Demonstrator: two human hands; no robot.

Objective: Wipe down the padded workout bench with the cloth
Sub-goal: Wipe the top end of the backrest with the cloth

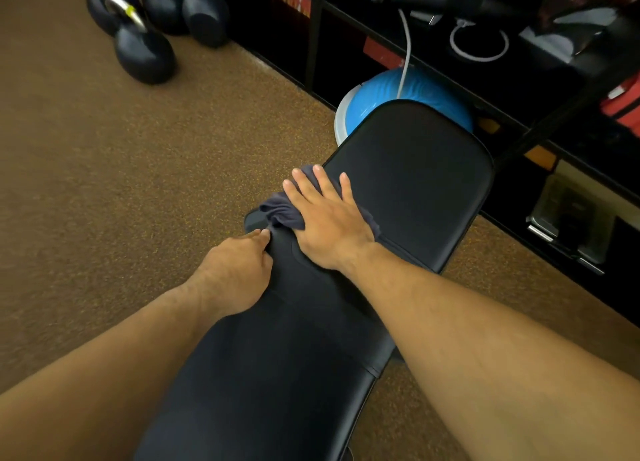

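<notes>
My right hand (pixel 325 218) lies flat with the fingers straight and spread, pressing the dark cloth (pixel 282 211) onto the padded surface (pixel 408 169). The cloth is bunched at the left edge of the surface, at the joint between the far pad and the near pad, and part of it projects past that edge. My left hand (pixel 232 270) sits on the left edge of the surface, just nearer to me than the cloth, fingers bent; its thumb and forefinger tips reach the near fold of the cloth, but I cannot tell whether they pinch the cloth or only brace on the edge. Judgement: wiping is in progress, with the far pad and the long near pad both to be covered. Risks from this position: (1) the cloth is crumpled, so only a narrow strip contacts the surface, and a stroke may leave unwiped bands; (2) the overhanging portion may drag off the left edge and fall to the floor (pixel 138 183) if the palm slides without carrying the folds; (3) the cloth may snag in the joint between the pads; (4) a stroke carried off the far end of the surface would strike the blue dome (pixel 391 86) directly beyond it.
</notes>
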